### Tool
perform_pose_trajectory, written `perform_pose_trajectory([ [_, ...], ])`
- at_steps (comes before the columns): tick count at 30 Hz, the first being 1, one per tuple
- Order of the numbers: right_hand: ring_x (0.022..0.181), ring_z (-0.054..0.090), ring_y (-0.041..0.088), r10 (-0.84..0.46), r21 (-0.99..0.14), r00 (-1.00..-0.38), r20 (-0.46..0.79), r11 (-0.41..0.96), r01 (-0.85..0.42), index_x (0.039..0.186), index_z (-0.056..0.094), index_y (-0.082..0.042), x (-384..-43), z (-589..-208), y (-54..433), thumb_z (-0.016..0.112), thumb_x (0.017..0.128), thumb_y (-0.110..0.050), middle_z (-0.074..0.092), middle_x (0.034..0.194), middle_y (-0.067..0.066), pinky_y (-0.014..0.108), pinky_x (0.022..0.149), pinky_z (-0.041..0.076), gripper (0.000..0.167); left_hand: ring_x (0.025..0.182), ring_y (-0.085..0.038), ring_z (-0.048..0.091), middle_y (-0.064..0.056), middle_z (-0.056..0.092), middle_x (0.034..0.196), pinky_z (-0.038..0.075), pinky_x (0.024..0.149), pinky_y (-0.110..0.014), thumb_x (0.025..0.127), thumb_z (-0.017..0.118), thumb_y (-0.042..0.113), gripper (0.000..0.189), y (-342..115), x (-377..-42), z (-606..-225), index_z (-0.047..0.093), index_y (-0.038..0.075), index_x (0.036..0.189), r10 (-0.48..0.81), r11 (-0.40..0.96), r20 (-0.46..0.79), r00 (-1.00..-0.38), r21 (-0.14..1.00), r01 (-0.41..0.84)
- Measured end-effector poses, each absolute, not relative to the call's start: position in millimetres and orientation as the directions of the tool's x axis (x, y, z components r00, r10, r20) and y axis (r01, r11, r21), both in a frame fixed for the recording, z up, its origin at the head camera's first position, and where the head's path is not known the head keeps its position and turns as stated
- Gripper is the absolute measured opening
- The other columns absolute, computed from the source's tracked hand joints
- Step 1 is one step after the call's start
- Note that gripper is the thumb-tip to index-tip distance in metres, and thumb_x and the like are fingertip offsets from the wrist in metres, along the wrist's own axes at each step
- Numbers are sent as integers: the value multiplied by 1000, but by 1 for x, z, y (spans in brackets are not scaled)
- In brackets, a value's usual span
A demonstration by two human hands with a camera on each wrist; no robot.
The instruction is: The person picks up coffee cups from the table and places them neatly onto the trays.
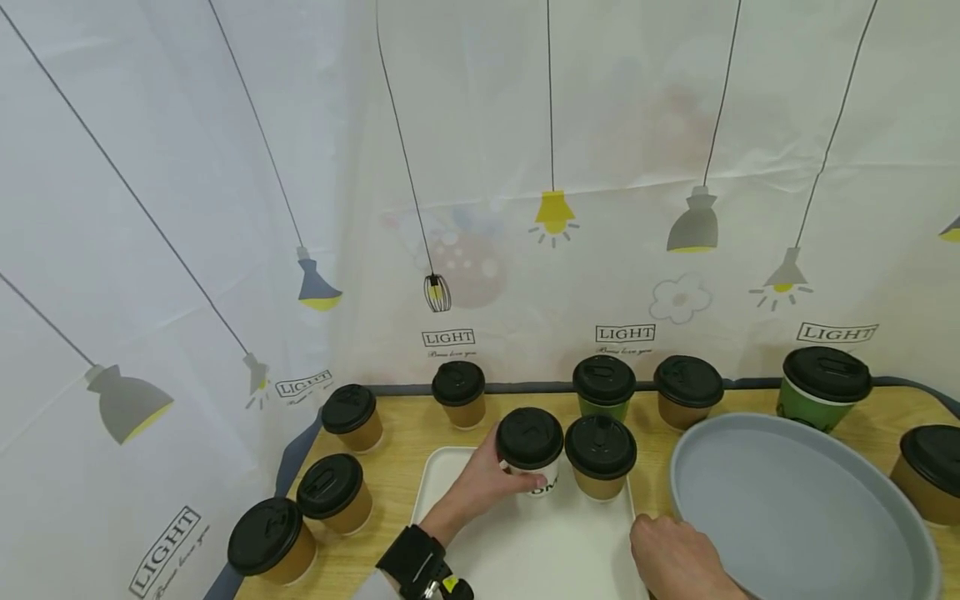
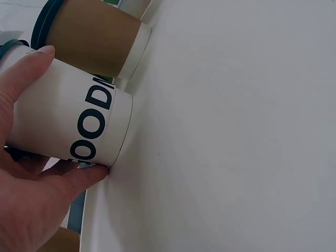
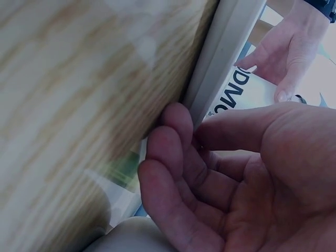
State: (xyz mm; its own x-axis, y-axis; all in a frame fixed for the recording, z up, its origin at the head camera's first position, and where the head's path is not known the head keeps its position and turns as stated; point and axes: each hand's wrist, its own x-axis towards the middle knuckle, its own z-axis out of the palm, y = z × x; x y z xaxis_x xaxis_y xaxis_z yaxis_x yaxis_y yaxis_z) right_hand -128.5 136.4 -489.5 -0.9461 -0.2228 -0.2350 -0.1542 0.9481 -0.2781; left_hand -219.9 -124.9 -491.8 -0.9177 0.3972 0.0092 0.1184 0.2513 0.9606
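Observation:
My left hand (image 1: 480,483) grips a white paper cup (image 2: 58,105) with a black lid and dark lettering. Thumb and fingers wrap its sides, and the cup stands upright at the back of a white tray (image 1: 547,546). Close to its right on the tray is a brown paper cup (image 1: 600,487), also lidded in black. At the tray's right edge, my right hand (image 1: 678,554) pinches the rim (image 3: 226,58) between its thumb and curled fingers, as the right wrist view shows.
A round grey tray (image 1: 810,517) lies to the right on the wooden table. Lidded brown cups (image 1: 341,500) line the left side. More brown cups and green cups (image 1: 813,404) stand along the back, before a printed curtain (image 1: 510,250). Another brown cup (image 1: 926,492) sits far right.

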Motion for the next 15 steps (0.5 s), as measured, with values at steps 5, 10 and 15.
perform_pose_trajectory([
  [5,64,60,26,-217,-281,-944,-249,949,-144,76,62,-6,-130,-492,136,71,86,3,58,68,10,52,57,55,16,139,-27,48,0,50,151,38,114,-57,85,87,13,86,-125,-221,-494,39,24,155,425,236,7,-905,964,118],
  [10,64,59,25,-217,-283,-941,-259,949,-140,77,62,-6,-130,-494,137,71,85,4,58,68,9,52,57,55,16,138,-26,48,-1,50,151,38,116,-54,85,87,11,88,-126,-219,-495,38,27,157,433,230,-18,-901,969,92],
  [15,65,60,26,-209,-286,-940,-271,950,-128,77,63,-6,-130,-492,137,71,87,3,59,69,9,53,57,55,15,145,-32,43,-6,46,156,33,121,-51,85,86,11,95,-130,-216,-495,31,24,161,423,242,-53,-905,969,56],
])
